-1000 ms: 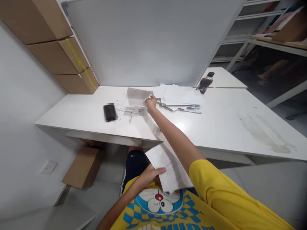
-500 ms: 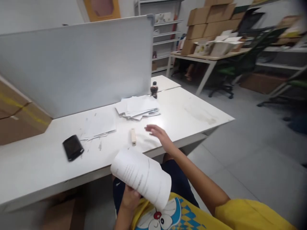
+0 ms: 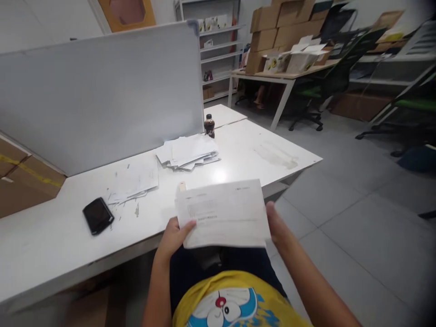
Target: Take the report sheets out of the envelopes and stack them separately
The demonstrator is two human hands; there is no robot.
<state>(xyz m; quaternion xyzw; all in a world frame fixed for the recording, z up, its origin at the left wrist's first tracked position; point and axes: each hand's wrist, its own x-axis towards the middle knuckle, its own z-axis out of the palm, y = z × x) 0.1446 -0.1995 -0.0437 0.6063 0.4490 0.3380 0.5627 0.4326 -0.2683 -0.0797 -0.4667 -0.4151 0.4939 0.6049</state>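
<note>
A bundle of printed paper [image 3: 225, 215] is held out flat over my lap, at the front edge of the white table. My left hand [image 3: 177, 234] grips its left side, thumb on top and fingers underneath. At the right side of the paper, my right hand [image 3: 277, 227] meets the edge with its thumb up; its other fingers are hidden behind the sheets. Just beyond the paper's upper left corner, a small cream-coloured block [image 3: 183, 186] on the table is partly covered from view.
On the white table [image 3: 238, 141] lie an untidy stack of papers [image 3: 190, 150], a thinner pile of sheets [image 3: 136, 181] and a black device with a dark screen [image 3: 98, 215]. A dark bottle [image 3: 209, 126] stands by the whiteboard [image 3: 109, 100]. Cardboard boxes [image 3: 30, 181] sit at the left.
The paper has gone from curled and tilted to nearly flat and level, raised toward the table edge. My right hand has come from above the table to the paper's right edge.
</note>
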